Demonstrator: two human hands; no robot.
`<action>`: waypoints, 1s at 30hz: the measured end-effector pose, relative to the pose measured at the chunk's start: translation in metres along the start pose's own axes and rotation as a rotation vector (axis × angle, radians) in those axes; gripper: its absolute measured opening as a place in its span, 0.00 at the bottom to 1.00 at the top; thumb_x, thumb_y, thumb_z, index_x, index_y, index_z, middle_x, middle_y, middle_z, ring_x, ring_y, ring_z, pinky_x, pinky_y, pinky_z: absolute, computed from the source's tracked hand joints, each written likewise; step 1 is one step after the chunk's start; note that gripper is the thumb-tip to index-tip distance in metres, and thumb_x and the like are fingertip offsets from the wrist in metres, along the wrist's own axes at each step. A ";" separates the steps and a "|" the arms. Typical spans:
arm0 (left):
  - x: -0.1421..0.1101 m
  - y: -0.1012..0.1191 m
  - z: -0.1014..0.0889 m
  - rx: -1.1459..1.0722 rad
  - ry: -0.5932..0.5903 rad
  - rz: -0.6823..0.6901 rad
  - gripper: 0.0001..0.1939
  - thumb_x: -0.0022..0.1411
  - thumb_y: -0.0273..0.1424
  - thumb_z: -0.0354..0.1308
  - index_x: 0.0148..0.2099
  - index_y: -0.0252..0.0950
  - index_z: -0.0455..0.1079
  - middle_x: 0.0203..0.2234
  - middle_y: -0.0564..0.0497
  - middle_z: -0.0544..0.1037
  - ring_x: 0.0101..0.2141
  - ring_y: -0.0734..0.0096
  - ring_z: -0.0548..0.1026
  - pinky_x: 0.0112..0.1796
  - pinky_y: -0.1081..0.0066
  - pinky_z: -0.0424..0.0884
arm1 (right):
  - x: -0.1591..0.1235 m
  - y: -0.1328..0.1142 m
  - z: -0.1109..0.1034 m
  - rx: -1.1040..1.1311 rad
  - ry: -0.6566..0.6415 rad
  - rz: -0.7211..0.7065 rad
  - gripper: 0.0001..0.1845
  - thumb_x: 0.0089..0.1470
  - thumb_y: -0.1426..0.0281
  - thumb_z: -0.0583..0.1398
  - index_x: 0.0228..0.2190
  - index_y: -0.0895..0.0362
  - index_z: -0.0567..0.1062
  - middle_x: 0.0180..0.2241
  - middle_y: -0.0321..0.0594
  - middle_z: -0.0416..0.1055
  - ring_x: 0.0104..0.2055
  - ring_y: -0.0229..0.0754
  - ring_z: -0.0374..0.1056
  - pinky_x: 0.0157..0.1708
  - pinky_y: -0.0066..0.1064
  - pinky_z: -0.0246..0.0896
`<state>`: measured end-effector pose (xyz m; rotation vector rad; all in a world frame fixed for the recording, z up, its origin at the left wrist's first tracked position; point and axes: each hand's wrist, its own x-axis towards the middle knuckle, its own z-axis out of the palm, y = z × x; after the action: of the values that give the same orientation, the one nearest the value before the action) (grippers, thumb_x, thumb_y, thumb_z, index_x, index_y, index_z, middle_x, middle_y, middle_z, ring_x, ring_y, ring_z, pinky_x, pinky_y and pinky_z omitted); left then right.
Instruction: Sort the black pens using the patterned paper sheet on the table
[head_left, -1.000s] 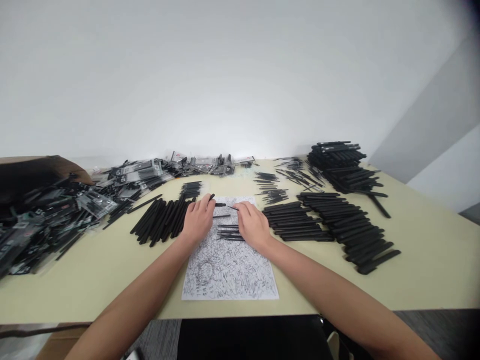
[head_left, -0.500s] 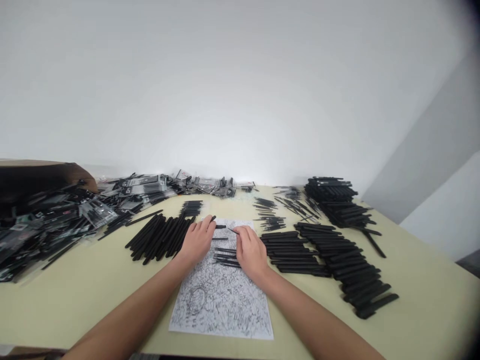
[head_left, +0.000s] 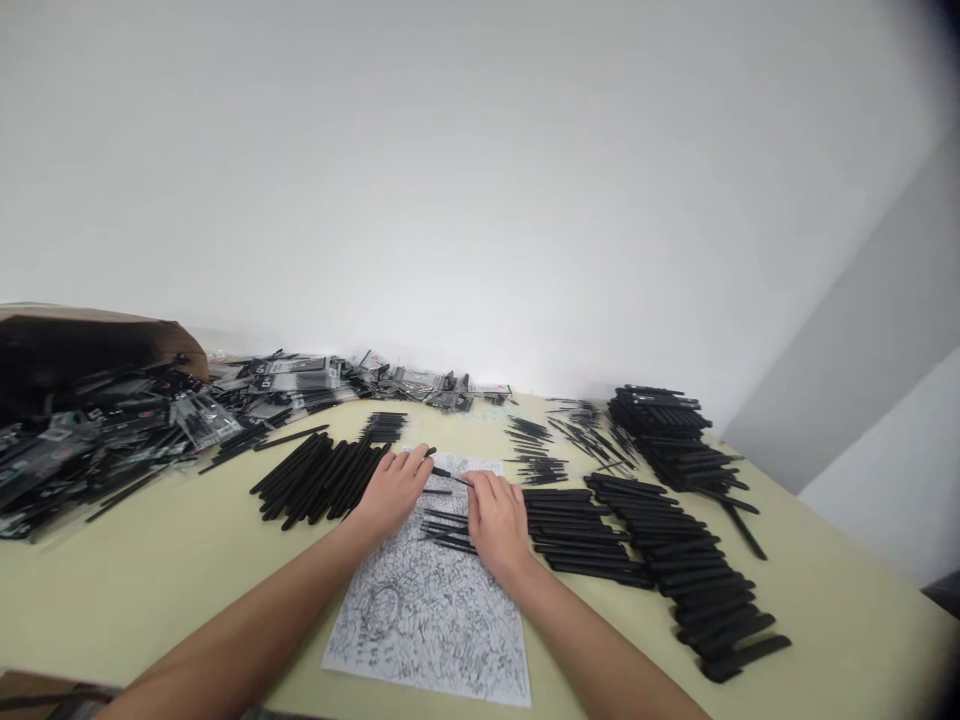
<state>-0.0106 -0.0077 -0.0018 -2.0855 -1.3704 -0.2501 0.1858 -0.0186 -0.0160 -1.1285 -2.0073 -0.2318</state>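
Pen piece (head_left: 442,472), slim + black, is btwn the two hands, over the top part of a scribbled sheet (head_left: 427,630).

L to R: cardboard box (head_left: 184,345) at far L, dark inside, w/ clear pkts (head_left: 75,440) heaped at its mouth. Pkts have white print; brand + wording too small to read. More printed pkts (head_left: 300,378) run along the wall (head_left: 450,200), some w/ bits of red, lettering also unclear.

Next, small bundle of short dark rods (head_left: 385,427), then pile of thick black barrels (head_left: 315,485) just beside L hand (head_left: 394,490). Its fingers are curled narrowly round the pen piece; another dark end (head_left: 430,452) pokes out by the fingertips.

Sheet: dense pen scrawl, round doodle + rows of small marks lower L, illegible. Few slim rods (head_left: 450,530) lie on it, partly hidden by R hand (head_left: 496,510). R thumb + fingers pinch a thin rod (head_left: 462,481) reaching to the pen piece; can't tell if joined.

Farther R: thin rods (head_left: 540,468) in small groups, loose spiky ones (head_left: 592,445) behind, row of barrels (head_left: 581,535), longer slanting row (head_left: 690,560), tall stack (head_left: 660,420) at back.
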 end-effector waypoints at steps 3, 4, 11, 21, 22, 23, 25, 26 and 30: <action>0.001 -0.001 -0.004 0.011 -0.011 0.019 0.14 0.67 0.23 0.48 0.50 0.37 0.70 0.55 0.46 0.72 0.45 0.62 0.74 0.44 0.63 0.65 | 0.001 0.001 -0.002 -0.017 0.006 -0.010 0.12 0.61 0.78 0.53 0.42 0.53 0.72 0.37 0.36 0.76 0.39 0.42 0.67 0.41 0.35 0.47; 0.001 0.000 -0.006 0.013 -0.017 0.024 0.13 0.67 0.24 0.49 0.50 0.37 0.70 0.55 0.46 0.72 0.44 0.62 0.74 0.43 0.63 0.65 | 0.001 0.002 -0.003 -0.023 0.006 -0.012 0.11 0.61 0.78 0.53 0.41 0.53 0.72 0.37 0.36 0.76 0.38 0.42 0.67 0.41 0.35 0.46; 0.003 0.003 -0.007 0.014 0.013 0.078 0.12 0.68 0.25 0.46 0.47 0.36 0.70 0.53 0.45 0.72 0.42 0.61 0.73 0.42 0.62 0.63 | 0.002 0.008 -0.006 -0.094 -0.036 0.000 0.09 0.62 0.73 0.56 0.42 0.52 0.73 0.37 0.35 0.77 0.37 0.41 0.67 0.40 0.35 0.45; 0.003 0.006 -0.012 -0.135 -0.080 0.058 0.15 0.68 0.24 0.43 0.51 0.34 0.68 0.55 0.40 0.69 0.44 0.59 0.72 0.44 0.60 0.62 | 0.003 0.008 -0.014 -0.107 -0.216 0.049 0.13 0.65 0.69 0.51 0.46 0.54 0.73 0.40 0.42 0.77 0.40 0.45 0.67 0.41 0.35 0.49; 0.004 0.007 -0.011 -0.162 -0.088 0.057 0.15 0.68 0.24 0.43 0.51 0.34 0.67 0.56 0.40 0.68 0.44 0.59 0.72 0.44 0.60 0.61 | 0.003 0.009 -0.015 -0.101 -0.218 0.046 0.13 0.65 0.68 0.51 0.46 0.55 0.72 0.40 0.42 0.76 0.40 0.45 0.66 0.41 0.36 0.49; 0.004 0.007 -0.011 -0.183 -0.094 0.047 0.15 0.68 0.23 0.43 0.51 0.34 0.67 0.56 0.39 0.68 0.45 0.59 0.72 0.45 0.60 0.61 | 0.003 0.010 -0.015 -0.094 -0.224 0.044 0.14 0.66 0.69 0.50 0.47 0.55 0.72 0.40 0.43 0.76 0.41 0.45 0.66 0.41 0.36 0.49; 0.005 0.008 -0.010 -0.219 -0.096 0.041 0.15 0.67 0.23 0.44 0.52 0.35 0.67 0.55 0.39 0.68 0.45 0.60 0.71 0.46 0.60 0.61 | 0.003 0.013 -0.014 -0.070 -0.229 0.034 0.15 0.65 0.69 0.49 0.47 0.55 0.72 0.41 0.44 0.75 0.42 0.46 0.65 0.42 0.38 0.50; 0.006 0.007 -0.009 -0.232 -0.097 0.036 0.15 0.67 0.23 0.44 0.52 0.35 0.66 0.55 0.39 0.68 0.45 0.61 0.71 0.47 0.60 0.60 | 0.003 0.014 -0.014 -0.052 -0.233 0.025 0.16 0.65 0.70 0.48 0.47 0.55 0.72 0.41 0.45 0.75 0.42 0.46 0.65 0.43 0.38 0.51; 0.007 0.006 -0.009 -0.277 -0.114 0.032 0.17 0.66 0.22 0.42 0.53 0.34 0.65 0.55 0.38 0.67 0.46 0.59 0.71 0.49 0.58 0.60 | 0.002 0.018 -0.012 -0.002 -0.246 0.001 0.18 0.63 0.75 0.47 0.48 0.55 0.72 0.41 0.44 0.74 0.43 0.46 0.64 0.44 0.39 0.52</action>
<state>-0.0004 -0.0098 0.0058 -2.3795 -1.4353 -0.3284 0.2056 -0.0125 -0.0103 -1.2080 -2.2205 -0.0981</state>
